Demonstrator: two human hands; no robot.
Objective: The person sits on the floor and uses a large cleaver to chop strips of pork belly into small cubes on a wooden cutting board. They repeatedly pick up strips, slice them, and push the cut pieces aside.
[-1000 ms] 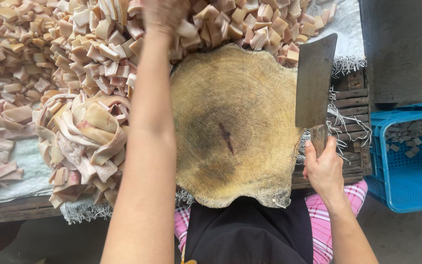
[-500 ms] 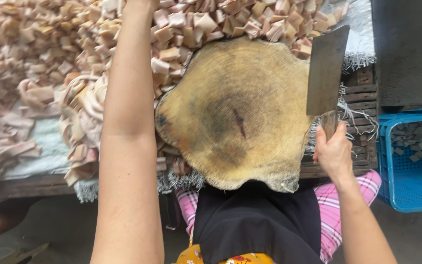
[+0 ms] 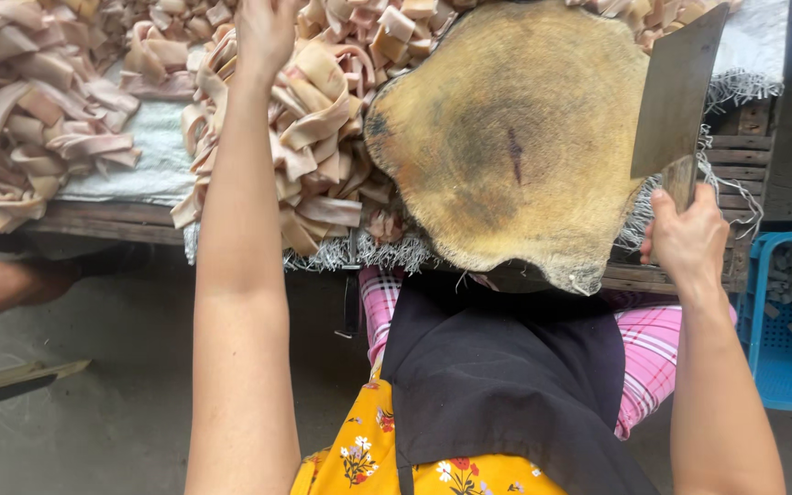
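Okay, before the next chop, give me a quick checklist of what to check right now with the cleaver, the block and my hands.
1. Cleaver gripped firmly by the right hand at the handle: ok.
2. Blade held upright at the block's edge, off the cutting surface: ok.
3. Wooden chopping block bare on top, nothing stray under the blade: ok.
4. Left hand well away from the blade, reaching into the pile of pale strips: ok.
5. Strip actually grasped by the left hand: cannot tell, fingers cut off at the frame edge.
6. Block seated steadily on the slatted table: cannot tell.
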